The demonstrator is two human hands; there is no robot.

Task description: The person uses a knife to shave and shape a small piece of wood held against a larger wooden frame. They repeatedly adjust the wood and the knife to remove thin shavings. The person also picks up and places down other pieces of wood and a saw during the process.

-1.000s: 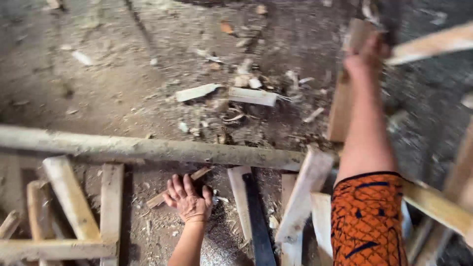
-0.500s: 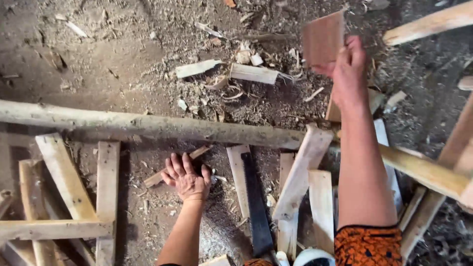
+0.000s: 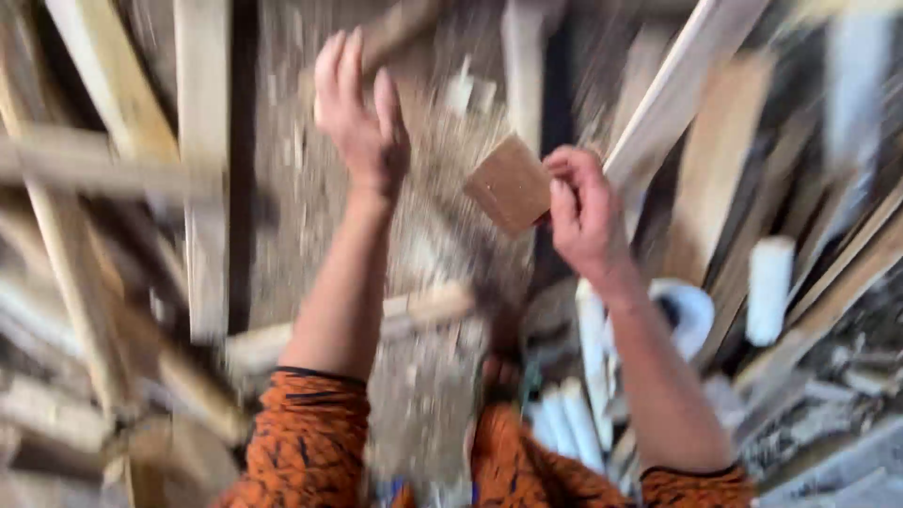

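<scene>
A small brown wood block [image 3: 510, 183] sits pinched in the right hand [image 3: 585, 218], held above the sawdust-strewn ground [image 3: 423, 254]. The left hand [image 3: 362, 118] is spread flat, fingers together, on that ground. Pale wood slats [image 3: 202, 169] lie blurred all around, with orange sleeves [image 3: 310, 437] below.

**Ground and surroundings**

Dirt floor [image 3: 310, 179] littered with sawdust and wood chips. Pale wooden slats [image 3: 202, 160] and planks [image 3: 677, 85] lie criss-crossed around it. Dark gaps between boards. Soft daylight, no hard shadows. View motion-blurred; walls not seen.
</scene>
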